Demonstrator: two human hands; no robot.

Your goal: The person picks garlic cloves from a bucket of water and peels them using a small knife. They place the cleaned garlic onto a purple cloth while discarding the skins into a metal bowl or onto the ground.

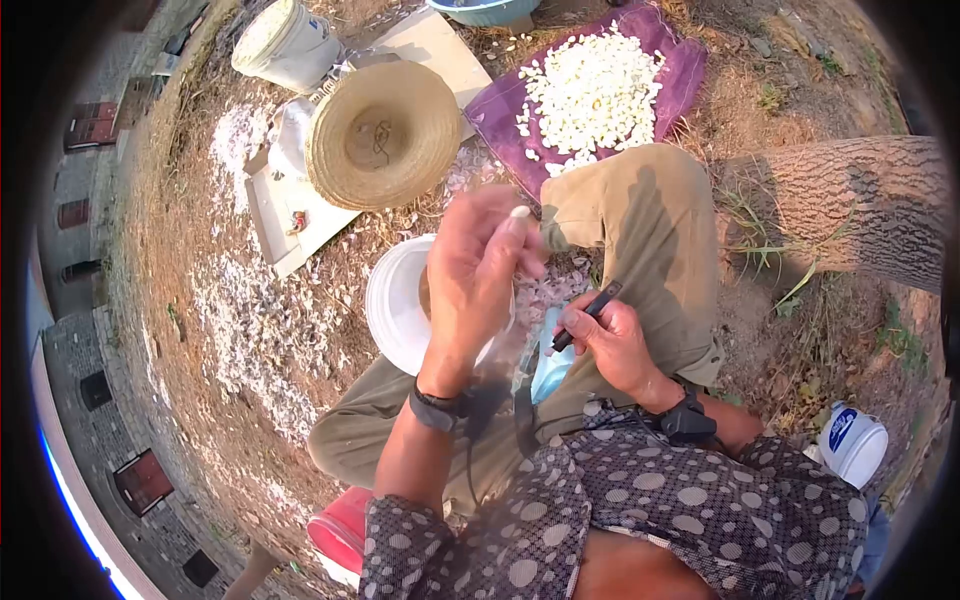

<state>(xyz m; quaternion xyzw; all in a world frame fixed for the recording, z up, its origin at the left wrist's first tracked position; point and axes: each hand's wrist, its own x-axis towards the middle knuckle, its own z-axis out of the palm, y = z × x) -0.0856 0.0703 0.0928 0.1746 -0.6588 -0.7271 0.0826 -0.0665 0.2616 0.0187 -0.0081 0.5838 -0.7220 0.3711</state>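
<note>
1. The left hand (478,270) is raised above the white bowl (396,310), its fingertips pinched shut on 1 peeled garlic clove (519,212).
2. The right hand (612,342) is closed round a small dark knife (588,313), just right of the bowl.
3. More peeled cloves (592,95) lie heaped on a purple cloth (680,70), well ahead.

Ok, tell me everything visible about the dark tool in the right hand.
The dark tool is slim, straight and black; any blade cannot be made out. It is tilted, its tip up and away, pinched between thumb and fingers of the right hand, apart from the left hand, which pinches a white clove.
</note>
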